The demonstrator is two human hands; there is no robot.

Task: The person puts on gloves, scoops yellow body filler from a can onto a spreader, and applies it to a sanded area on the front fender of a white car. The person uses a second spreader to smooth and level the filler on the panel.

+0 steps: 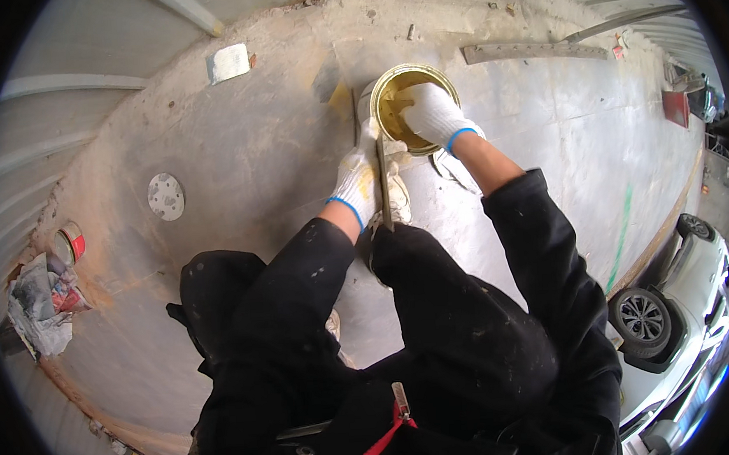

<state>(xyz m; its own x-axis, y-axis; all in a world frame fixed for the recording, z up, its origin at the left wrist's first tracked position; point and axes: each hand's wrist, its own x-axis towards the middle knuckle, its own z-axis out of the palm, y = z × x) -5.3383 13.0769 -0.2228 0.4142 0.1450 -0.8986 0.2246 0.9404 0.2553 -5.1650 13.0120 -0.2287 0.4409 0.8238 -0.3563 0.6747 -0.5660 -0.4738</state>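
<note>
A wide, curved metal surface (236, 143), grey and stained with rust-brown patches, spreads out under me, with ribbed panels at its left and far edges. I crouch on it in black clothes, both hands in white knit gloves with blue cuffs. In the far middle stands an open round can (412, 110), its inside coated in yellow-gold paint. My right hand (434, 115) reaches into the can's mouth, fingers curled downward inside; I cannot tell what, if anything, they hold. My left hand (358, 178) sits just near and left of the can, fingers closed around a thin flat metal strip (385, 189) that runs toward me. A round grey disc (166, 197) lies well apart to the left, and a small red-and-white tin (70, 243) sits beside crumpled rags (40, 306) at the left edge. A white car (681, 293) is parked below on the right.
</note>
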